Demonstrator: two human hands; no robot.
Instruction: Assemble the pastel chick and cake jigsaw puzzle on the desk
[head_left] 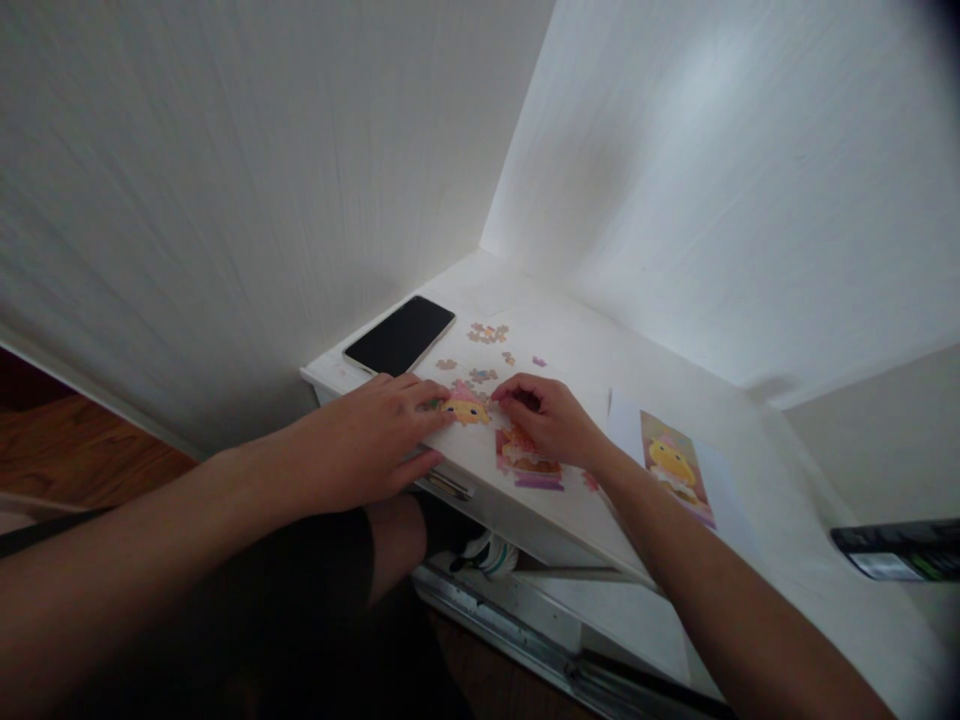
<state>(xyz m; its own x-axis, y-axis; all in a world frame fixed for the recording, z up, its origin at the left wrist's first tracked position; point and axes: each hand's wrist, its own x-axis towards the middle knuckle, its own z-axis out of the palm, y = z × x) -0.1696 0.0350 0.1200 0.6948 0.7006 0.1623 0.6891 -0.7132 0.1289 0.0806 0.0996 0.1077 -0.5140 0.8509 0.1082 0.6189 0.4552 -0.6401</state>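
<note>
A joined section of a jigsaw puzzle [465, 408], with a yellow face and pink top, lies near the table's front edge. My left hand [382, 430] rests beside it with fingers stretched out, their tips touching its left side. At its right edge my right hand [555, 415] is closed in a pinch on a small puzzle piece, mostly hidden by the fingers. Below that hand lies another joined section [536, 480], brown and white with a purple strip, partly covered. Loose puzzle pieces [487, 333] are scattered farther back.
A black-screened phone [401, 335] lies at the table's back left. To the right of my right forearm is a printed picture [675, 465] of a yellow figure. A dark cylindrical container [896, 550] is at the far right. White walls [637, 150] enclose the back corner.
</note>
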